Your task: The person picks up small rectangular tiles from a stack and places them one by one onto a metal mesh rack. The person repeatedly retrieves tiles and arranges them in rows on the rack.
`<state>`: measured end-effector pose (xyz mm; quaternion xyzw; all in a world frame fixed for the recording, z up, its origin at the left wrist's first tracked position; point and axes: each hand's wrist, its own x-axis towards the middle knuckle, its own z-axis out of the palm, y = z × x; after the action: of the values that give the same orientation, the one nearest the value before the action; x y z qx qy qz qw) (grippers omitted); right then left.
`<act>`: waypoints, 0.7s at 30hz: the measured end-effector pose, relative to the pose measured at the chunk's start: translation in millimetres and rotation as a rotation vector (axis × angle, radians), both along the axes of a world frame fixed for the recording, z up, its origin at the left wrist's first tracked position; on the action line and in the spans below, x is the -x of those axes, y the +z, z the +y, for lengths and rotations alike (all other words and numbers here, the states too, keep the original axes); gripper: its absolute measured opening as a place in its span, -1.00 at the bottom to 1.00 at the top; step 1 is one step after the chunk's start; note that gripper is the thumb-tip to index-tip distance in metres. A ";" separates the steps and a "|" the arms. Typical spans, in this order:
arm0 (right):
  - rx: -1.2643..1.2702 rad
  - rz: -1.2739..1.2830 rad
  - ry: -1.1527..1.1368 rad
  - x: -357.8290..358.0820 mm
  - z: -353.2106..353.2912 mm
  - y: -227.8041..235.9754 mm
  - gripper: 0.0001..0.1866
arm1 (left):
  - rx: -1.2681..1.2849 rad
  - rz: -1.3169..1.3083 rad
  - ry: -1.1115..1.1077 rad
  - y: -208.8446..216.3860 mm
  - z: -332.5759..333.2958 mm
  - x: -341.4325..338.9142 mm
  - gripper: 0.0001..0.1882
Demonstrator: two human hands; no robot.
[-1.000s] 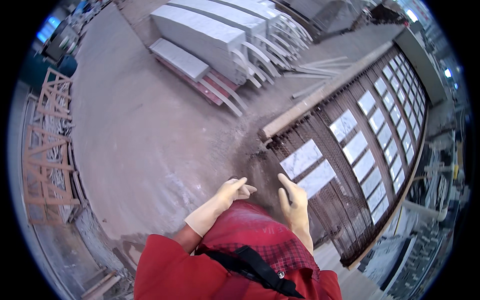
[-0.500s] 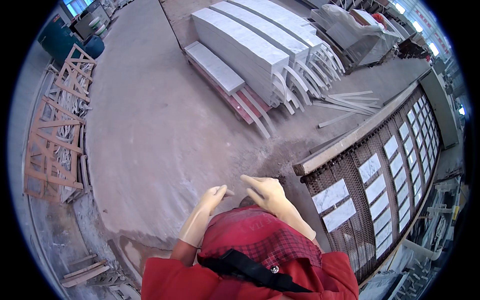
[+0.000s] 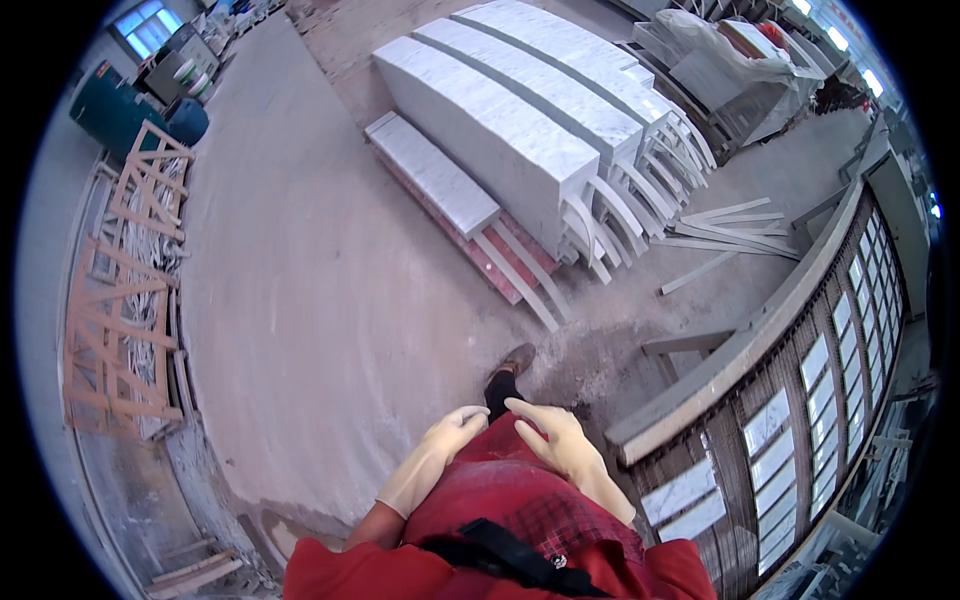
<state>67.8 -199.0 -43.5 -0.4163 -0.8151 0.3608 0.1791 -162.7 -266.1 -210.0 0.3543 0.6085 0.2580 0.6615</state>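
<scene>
Both my hands wear cream rubber gloves and are held in front of my red apron (image 3: 500, 480), close to the cloth. My left hand (image 3: 447, 443) has its fingers stretched forward and holds nothing. My right hand (image 3: 560, 445) is empty too, its thumb apart from the fingers, which point forward and left. The fingertips of the two hands face each other across a small gap. Just beyond them, my shoe (image 3: 515, 362) is on the dusty floor.
To the right runs a mesh conveyor (image 3: 730, 440) with rows of pale marble tiles (image 3: 770, 425). Ahead stand stacked curved slabs (image 3: 500, 110) beside a red pallet (image 3: 500, 265). Loose strips (image 3: 735, 225) lie nearby. Wooden crates (image 3: 120, 330) and a green drum (image 3: 115, 110) are at left.
My shoe has come into view ahead of my hands. Both hands sit lower in the picture and slightly closer together. The slabs and conveyor have shifted down and right in view.
</scene>
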 end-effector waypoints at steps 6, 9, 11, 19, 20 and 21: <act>0.293 0.084 -0.417 4.1 93.5 -0.8 -0.58 | 0.078 0.199 -0.216 84.0 171.5 18.8 -0.50; 0.322 0.051 -0.551 7.8 137.7 6.7 -0.58 | 0.030 0.229 -0.281 66.4 240.8 28.8 -0.48; 0.347 0.037 -0.600 8.9 159.8 5.7 -0.57 | -0.004 0.249 -0.288 28.0 280.5 36.9 -0.47; 0.595 -0.011 -0.714 39.6 230.0 -46.8 -0.57 | -0.343 0.629 -0.389 -91.4 460.3 66.0 -0.34; 0.612 -0.013 -0.727 45.3 237.2 -55.7 -0.57 | -0.373 0.713 -0.424 -103.3 488.9 68.6 -0.32; 0.638 -0.018 -0.740 48.1 241.8 -68.0 -0.57 | -0.398 0.799 -0.450 -118.4 514.1 71.9 -0.29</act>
<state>19.7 42.8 -111.5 -0.7155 -0.4627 0.5010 0.1516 -234.6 247.9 -328.4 0.6671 0.6619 0.0643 0.3358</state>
